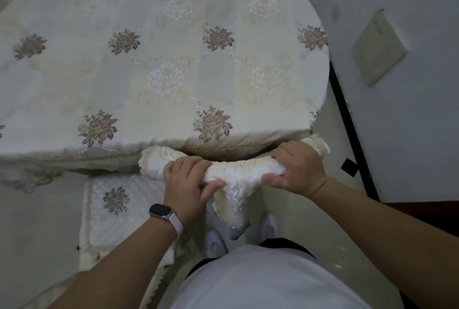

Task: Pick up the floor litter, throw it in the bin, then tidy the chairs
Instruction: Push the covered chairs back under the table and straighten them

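Note:
A chair backrest (238, 172), wrapped in a cream embroidered lace cover, stands right in front of me against the near edge of the table (161, 60). My left hand (185, 184), with a watch on its wrist, grips the top of the backrest left of centre. My right hand (296, 168) grips the same top rail toward its right end. The chair's seat is hidden under the table and my hands. A second chair with a quilted cream cushion (116, 211) stands at my lower left, partly under the tablecloth's edge.
The table carries a cream floral cloth that hangs over its edge. A flat pale green bag or sheet (378, 50) lies on the light floor at the right. A dark baseboard strip (347, 119) runs along the floor to the right. My feet (214, 244) stand behind the chair.

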Demonstrator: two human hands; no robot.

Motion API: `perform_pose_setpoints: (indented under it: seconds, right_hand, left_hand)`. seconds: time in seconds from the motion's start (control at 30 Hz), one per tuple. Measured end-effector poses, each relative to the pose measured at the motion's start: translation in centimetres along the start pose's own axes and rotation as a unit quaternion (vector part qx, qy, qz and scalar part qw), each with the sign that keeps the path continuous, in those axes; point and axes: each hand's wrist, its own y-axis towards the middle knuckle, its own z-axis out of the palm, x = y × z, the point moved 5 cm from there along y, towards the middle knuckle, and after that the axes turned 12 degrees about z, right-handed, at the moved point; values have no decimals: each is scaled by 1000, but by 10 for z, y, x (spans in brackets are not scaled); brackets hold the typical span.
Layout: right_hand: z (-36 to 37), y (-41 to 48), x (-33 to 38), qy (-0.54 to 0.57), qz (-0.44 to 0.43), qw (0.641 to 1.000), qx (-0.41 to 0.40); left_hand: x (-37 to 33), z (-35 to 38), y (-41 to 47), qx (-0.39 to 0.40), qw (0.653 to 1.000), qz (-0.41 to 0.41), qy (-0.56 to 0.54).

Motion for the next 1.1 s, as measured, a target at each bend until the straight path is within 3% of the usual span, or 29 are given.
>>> perform_pose_setpoints:
  seconds: [0.27,0.73,0.93,1.1]
  right_hand:
    - [3,-14,-1,-9,1,999,38]
    - [-7,-24,11,-39,78,991,103]
    - [-21,-26,34,-35,118,986,111]
    - [-31,-11,64,-37,61,989,126]
  left_hand:
    - [-6,6,-12,23,999,-16,-17]
    - [-7,-1,-11,64,995,-36,-67]
    - [-13,-13,-11,63,994,-1,-87]
    - [-22,-39,-22,68,997,-19,-24]
